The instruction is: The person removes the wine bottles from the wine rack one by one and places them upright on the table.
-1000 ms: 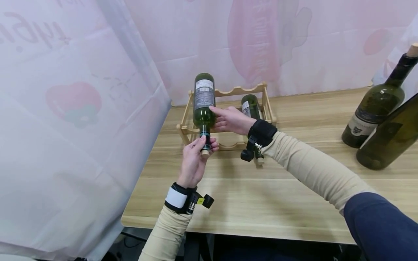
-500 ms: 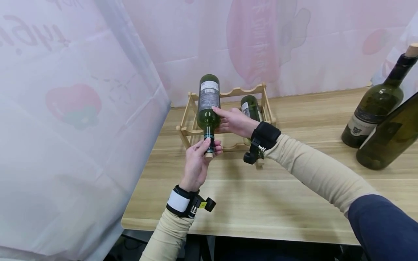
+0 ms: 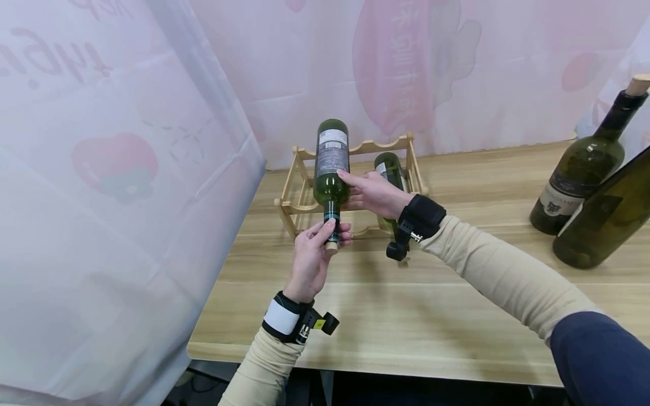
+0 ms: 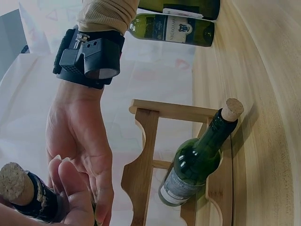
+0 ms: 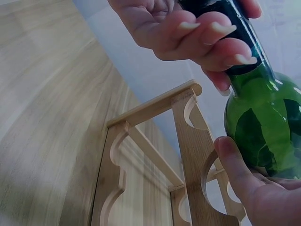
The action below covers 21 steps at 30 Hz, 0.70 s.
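A green wine bottle [image 3: 332,155] with a grey and white label is tilted, its corked neck toward me, above the left part of a wooden wine rack [image 3: 299,208]. My left hand [image 3: 310,262] grips its neck, thumb on top, just behind the cork. My right hand [image 3: 376,194] holds the body near the shoulder; in the right wrist view part of the green glass [image 5: 261,122] lies against that hand's finger. A second green bottle [image 4: 193,160] lies in the rack's right part, cork outward, partly hidden in the head view by my right hand and wrist.
Two more wine bottles stand on the wooden table [image 3: 406,327] at right: one corked with a label [image 3: 569,180], and a second [image 3: 604,220] cut by the frame edge. A printed pale curtain [image 3: 152,225] hangs at left and behind the rack.
Both hands have shifted a little to the right with the bottle, over the rack. Their grip looks the same, and the bottle in the rack has stayed put.
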Each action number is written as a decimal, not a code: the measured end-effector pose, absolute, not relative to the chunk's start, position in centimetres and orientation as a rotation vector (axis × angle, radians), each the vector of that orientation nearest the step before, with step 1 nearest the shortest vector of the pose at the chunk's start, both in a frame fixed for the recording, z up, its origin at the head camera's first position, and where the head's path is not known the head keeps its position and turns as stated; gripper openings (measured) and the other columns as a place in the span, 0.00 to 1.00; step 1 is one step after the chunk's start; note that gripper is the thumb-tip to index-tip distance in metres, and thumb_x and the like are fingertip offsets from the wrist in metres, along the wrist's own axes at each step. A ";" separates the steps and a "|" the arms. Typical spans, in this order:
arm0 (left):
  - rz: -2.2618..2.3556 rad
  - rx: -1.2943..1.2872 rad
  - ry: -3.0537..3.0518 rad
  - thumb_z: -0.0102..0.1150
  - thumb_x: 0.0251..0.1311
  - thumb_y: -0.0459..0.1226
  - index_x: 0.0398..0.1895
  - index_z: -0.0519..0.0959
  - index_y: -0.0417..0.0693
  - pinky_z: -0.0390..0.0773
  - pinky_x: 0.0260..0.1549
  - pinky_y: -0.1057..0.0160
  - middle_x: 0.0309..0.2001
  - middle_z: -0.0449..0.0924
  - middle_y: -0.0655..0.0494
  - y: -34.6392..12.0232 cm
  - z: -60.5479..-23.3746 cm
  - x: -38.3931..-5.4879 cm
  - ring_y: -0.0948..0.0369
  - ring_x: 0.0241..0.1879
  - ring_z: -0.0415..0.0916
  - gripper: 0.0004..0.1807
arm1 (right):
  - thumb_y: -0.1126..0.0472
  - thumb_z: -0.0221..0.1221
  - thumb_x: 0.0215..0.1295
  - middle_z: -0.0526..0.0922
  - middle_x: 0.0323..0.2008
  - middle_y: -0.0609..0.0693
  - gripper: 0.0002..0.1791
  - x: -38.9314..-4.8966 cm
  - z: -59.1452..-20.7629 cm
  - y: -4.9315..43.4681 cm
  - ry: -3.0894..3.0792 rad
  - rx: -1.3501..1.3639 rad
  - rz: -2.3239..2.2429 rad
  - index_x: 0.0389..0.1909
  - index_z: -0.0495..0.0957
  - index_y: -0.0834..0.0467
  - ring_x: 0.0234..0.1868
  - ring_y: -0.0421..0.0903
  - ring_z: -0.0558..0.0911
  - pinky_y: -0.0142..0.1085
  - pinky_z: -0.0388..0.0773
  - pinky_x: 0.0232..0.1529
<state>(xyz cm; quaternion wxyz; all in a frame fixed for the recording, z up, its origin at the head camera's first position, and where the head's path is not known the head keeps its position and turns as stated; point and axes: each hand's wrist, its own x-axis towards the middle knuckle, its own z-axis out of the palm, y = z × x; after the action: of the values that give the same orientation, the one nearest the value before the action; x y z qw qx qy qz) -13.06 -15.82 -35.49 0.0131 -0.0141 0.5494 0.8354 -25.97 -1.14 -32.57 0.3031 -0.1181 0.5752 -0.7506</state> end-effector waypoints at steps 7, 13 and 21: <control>2.581 -0.044 1.745 0.51 0.70 0.38 0.48 0.76 0.35 0.84 0.39 0.66 0.34 0.86 0.52 -15.4 -35.3 -13.0 0.64 0.31 0.83 0.13 | 0.49 0.49 0.73 0.74 0.59 0.68 0.32 -26.0 -32.6 -0.6 1.531 -0.336 -1.987 0.65 0.63 0.70 0.55 0.55 0.80 0.51 0.69 0.66; 2.563 -0.044 1.755 0.52 0.69 0.38 0.48 0.76 0.34 0.83 0.39 0.66 0.34 0.86 0.52 -15.2 -35.0 -12.8 0.64 0.32 0.83 0.14 | 0.49 0.50 0.73 0.77 0.56 0.66 0.32 -25.8 -32.3 -0.3 1.564 -0.335 -1.976 0.64 0.62 0.70 0.52 0.53 0.82 0.50 0.71 0.65; 2.550 -0.012 1.761 0.52 0.70 0.38 0.49 0.76 0.33 0.83 0.39 0.66 0.34 0.86 0.53 -15.0 -34.8 -12.6 0.64 0.32 0.84 0.15 | 0.48 0.50 0.73 0.77 0.57 0.66 0.31 -25.6 -31.8 -0.1 1.595 -0.347 -1.954 0.64 0.64 0.70 0.56 0.55 0.80 0.49 0.72 0.64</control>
<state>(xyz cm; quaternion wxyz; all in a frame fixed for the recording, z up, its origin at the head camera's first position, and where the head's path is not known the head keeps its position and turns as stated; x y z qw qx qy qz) -12.63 -15.01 -34.76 0.0215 -0.0037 0.5682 0.8226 -25.59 -0.08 -31.78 0.2931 -0.1305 0.5989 -0.7337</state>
